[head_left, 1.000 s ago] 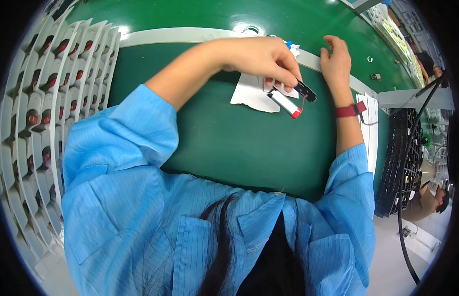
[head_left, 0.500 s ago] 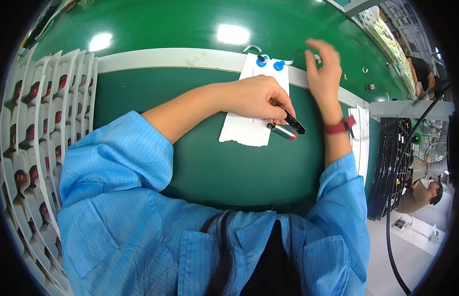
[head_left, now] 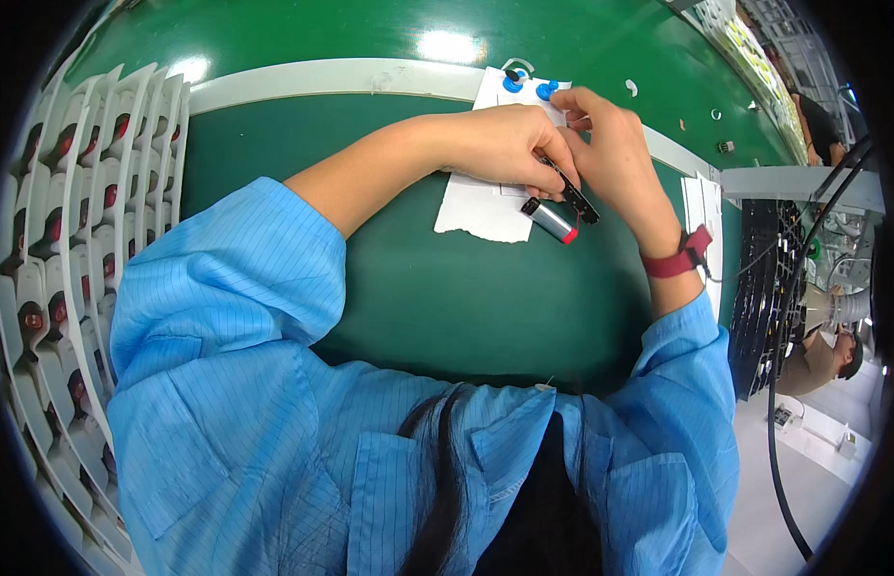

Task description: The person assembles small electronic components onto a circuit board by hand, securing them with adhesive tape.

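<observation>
My left hand [head_left: 524,149] pinches a narrow black circuit board [head_left: 578,200] between thumb and fingers. Just below the board hangs a silver cylindrical battery [head_left: 550,220] with a black end and a red end, seemingly joined to it by a thin wire. My right hand [head_left: 610,149] has come in close to the left, its fingers bent and its thumb near the board's upper end. Whatever lies between those fingers is hidden. Under both hands is a torn-edged white paper sheet [head_left: 476,213], with blue knobs [head_left: 513,81] at its far end.
White trays [head_left: 77,230] of dark and red parts are stacked at left. A pale rail [head_left: 303,82] crosses the green bench [head_left: 418,298]. White scraps [head_left: 630,87] lie beyond it. At right are black racks [head_left: 754,298], a cable [head_left: 779,461] and another person [head_left: 817,365].
My right hand has moved left and toward me, from beyond the rail to beside my left hand, its fingers bending. The left still grips the board. The whole view has shifted slightly.
</observation>
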The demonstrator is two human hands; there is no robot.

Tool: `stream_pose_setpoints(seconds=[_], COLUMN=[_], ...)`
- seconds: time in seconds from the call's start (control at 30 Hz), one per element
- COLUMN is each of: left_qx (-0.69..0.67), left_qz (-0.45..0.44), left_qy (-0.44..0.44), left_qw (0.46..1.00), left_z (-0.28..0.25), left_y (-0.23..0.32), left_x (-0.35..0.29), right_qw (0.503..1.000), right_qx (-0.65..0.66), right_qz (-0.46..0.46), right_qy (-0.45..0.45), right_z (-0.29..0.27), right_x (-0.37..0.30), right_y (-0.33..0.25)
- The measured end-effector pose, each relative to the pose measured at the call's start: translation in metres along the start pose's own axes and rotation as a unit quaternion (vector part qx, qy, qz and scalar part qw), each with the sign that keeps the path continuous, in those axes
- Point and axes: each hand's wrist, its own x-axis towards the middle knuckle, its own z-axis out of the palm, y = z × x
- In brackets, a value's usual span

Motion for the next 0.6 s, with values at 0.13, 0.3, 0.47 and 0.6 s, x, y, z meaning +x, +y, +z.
stream_pose_setpoints(seconds=[0.13, 0.3, 0.47, 0.6], left_qx=[0.019, 0.009, -0.018, -0.196], left_qz=[-0.019, 0.008, 0.000, -0.077], left_qy=[-0.006, -0.006, -0.003, 0.104], left_qw=[1.000, 1.000, 1.000, 0.972], left_z=[-0.001, -0.003, -0.002, 0.001], left_y=[0.005, -0.003, -0.004, -0.007], left_x=[-0.002, 0.003, 0.003, 0.007], right_qw=[0.995, 0.966, 0.972, 0.877], right_qx=[0.056, 0.162, -0.032, 0.370], right_qz=[0.029, 0.148, -0.156, 0.009], right_qy=[-0.075, -0.137, 0.172, 0.306], right_z=[-0.011, -0.012, -0.026, -0.054], right_x=[0.022, 0.034, -0.028, -0.030], right_y=[0.014, 0.029, -0.008, 0.013])
